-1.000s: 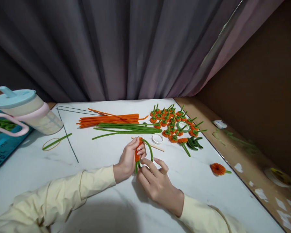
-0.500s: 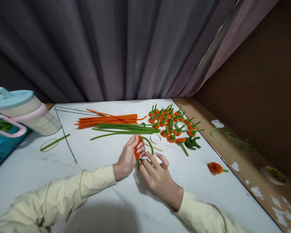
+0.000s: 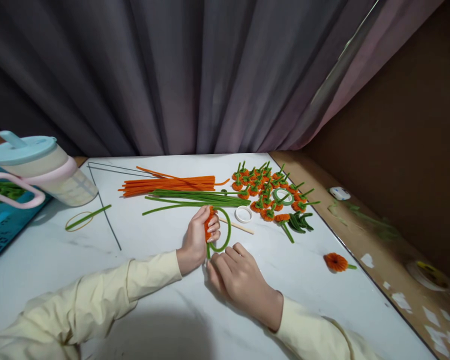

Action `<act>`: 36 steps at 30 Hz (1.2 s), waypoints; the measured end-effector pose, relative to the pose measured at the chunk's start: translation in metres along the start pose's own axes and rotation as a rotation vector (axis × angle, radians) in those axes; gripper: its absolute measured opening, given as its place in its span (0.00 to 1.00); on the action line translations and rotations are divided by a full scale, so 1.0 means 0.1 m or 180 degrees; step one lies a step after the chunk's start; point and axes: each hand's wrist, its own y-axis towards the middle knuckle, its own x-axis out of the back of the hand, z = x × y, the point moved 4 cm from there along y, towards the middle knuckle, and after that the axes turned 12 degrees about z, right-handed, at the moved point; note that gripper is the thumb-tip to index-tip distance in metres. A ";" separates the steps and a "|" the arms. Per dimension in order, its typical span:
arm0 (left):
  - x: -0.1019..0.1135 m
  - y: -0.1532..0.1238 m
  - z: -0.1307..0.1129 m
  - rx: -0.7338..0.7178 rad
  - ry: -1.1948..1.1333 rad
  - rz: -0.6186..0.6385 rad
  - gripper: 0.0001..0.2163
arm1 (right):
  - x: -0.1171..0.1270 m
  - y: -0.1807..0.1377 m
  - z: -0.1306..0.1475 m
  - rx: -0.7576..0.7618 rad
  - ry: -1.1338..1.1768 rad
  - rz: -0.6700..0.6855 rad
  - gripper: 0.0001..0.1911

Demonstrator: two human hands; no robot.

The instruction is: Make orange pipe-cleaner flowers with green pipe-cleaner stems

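My left hand (image 3: 196,239) is closed around a small orange pipe-cleaner coil (image 3: 208,223) over the white table (image 3: 161,280). A green pipe cleaner (image 3: 225,233) loops out from the coil to the right and curves back down to my right hand (image 3: 235,272). That hand is closed, its fingers curled over the loop's lower end just below the coil. Both hands sit close together at the table's middle.
Orange pipe cleaners (image 3: 168,184) and green ones (image 3: 195,199) lie behind the hands. Several finished orange pieces (image 3: 266,192), two tape rings (image 3: 243,214), a wooden stick (image 3: 237,227) and one lone orange piece (image 3: 336,262) are at the right. A lidded jug (image 3: 41,170) stands left.
My right hand's fingers have curled shut and dropped slightly. The green pipe cleaner has bent from an arch into a rounder loop. My left hand with the coil has shifted a little left.
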 end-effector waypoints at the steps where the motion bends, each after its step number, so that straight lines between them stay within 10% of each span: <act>1: -0.01 -0.01 0.00 0.0001 0.0019 0.0019 0.13 | -0.01 0.00 -0.01 -0.0037 0.0070 0.0026 0.14; 21: -0.10 -0.04 -0.02 0.0069 0.0268 0.0048 0.13 | -0.18 -0.13 -0.02 -0.0287 0.0639 0.0785 0.15; 30: -0.06 0.00 -0.04 0.0207 0.0278 0.0207 0.14 | 0.07 -0.14 -0.06 -0.0177 0.0105 -0.0212 0.06; 36: -0.11 -0.04 -0.05 0.0591 0.0298 0.0471 0.13 | 0.02 -0.15 -0.11 -0.0315 -0.0372 0.0042 0.13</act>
